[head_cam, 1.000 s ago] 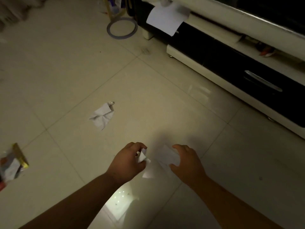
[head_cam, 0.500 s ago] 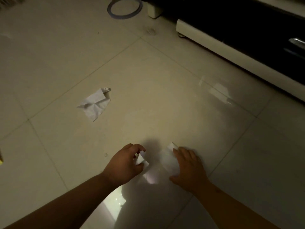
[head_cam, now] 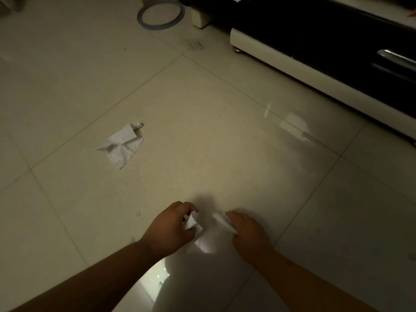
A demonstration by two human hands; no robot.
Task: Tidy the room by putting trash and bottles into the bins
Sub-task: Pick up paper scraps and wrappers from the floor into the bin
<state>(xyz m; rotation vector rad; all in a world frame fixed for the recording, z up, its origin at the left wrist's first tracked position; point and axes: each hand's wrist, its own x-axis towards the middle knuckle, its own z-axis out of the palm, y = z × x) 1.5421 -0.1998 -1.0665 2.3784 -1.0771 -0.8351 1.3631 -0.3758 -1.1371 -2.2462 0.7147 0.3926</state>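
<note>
Low over the pale tiled floor, my left hand (head_cam: 171,228) grips a small crumpled white paper scrap (head_cam: 193,222) between curled fingers and thumb. Just to its right, my right hand (head_cam: 247,233) closes its fingers on a second white paper piece (head_cam: 221,221) that lies at the floor. A larger crumpled white paper (head_cam: 122,145) lies flat on the tiles farther off to the left, well clear of both hands. No bin is in view.
A black and white low cabinet (head_cam: 326,70) with a metal drawer handle (head_cam: 396,56) runs along the right. A grey ring (head_cam: 161,15) lies on the floor at the top. A white cabinet foot (head_cam: 201,19) stands beside it.
The camera has dipped lower and closer to the floor. My right hand's fingers have curled more round its paper piece. The left hand keeps its scrap.
</note>
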